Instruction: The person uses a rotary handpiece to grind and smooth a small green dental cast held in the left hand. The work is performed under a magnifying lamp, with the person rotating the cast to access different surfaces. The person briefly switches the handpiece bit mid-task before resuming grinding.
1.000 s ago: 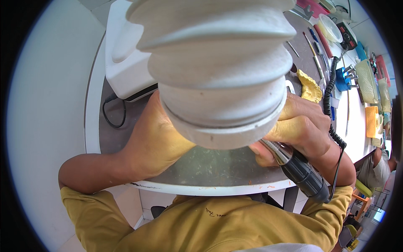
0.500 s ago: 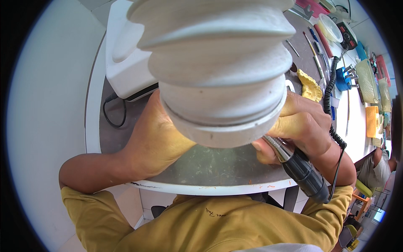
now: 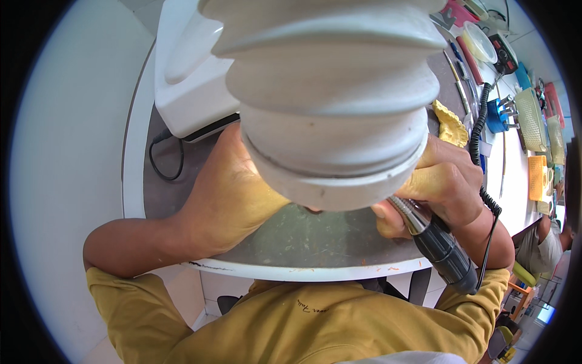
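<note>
A wide white ribbed duct (image 3: 333, 127) hangs in front of both hands and hides the spot between them. My right hand (image 3: 445, 179) is closed around a rotary handpiece (image 3: 445, 252) with a black body and a metal neck. Its tip is out of sight behind the duct, and a coiled black cord (image 3: 477, 130) runs up beside the hand. My left hand (image 3: 233, 200) reaches in from the other side; its fingers are covered by the duct, so whatever they may hold cannot be seen. Below both lies the dark grey tabletop (image 3: 303, 242) with a pale edge.
A white machine (image 3: 197, 91) with a black cable stands at the left, near the wall. To the right are a yellow dental cast (image 3: 450, 124), slim hand tools (image 3: 458, 82), a blue tool holder (image 3: 497, 115) and plastic baskets (image 3: 530, 118). Another person (image 3: 541, 246) sits at the far right.
In the picture the duct has shifted slightly right. Both hands appear a little to the right too, and a bit of fingertip shows under the duct's rim. The handpiece stays in my right hand.
</note>
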Tool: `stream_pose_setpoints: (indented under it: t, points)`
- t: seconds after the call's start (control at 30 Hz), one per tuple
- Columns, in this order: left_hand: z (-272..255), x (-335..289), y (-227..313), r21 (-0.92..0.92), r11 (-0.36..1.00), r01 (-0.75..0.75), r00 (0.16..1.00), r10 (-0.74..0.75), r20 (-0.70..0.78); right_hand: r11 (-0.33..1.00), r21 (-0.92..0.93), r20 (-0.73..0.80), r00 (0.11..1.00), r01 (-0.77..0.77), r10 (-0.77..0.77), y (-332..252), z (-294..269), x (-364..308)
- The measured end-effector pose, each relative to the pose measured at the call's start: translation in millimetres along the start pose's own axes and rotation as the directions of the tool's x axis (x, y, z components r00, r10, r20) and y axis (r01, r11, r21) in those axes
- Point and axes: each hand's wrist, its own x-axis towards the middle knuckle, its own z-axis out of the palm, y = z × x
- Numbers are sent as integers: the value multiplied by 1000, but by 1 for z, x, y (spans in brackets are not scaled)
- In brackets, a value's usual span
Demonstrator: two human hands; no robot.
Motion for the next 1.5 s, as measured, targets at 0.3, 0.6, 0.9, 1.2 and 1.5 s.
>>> stream_pose_setpoints:
  t: [0.3,0.6,0.9,1.2,1.5]
  points:
    - [1,2,-2,-86,995,-58,998,57,-17,1000,6,-4,1000,24,-24,-1,0,3]
    - [1,2,-4,-44,995,-85,996,84,-18,999,16,-4,1000,30,-29,0,0,3]
    - [-5,-1,-1,27,999,-33,997,31,75,999,24,9,1000,27,-27,0,-1,4]
    - [-8,-3,-2,102,994,-28,995,19,94,999,41,29,999,-22,21,-5,-3,4]
    - [0,-1,-2,-10,1000,1,994,-2,-109,999,39,38,999,-33,32,-4,-4,2]
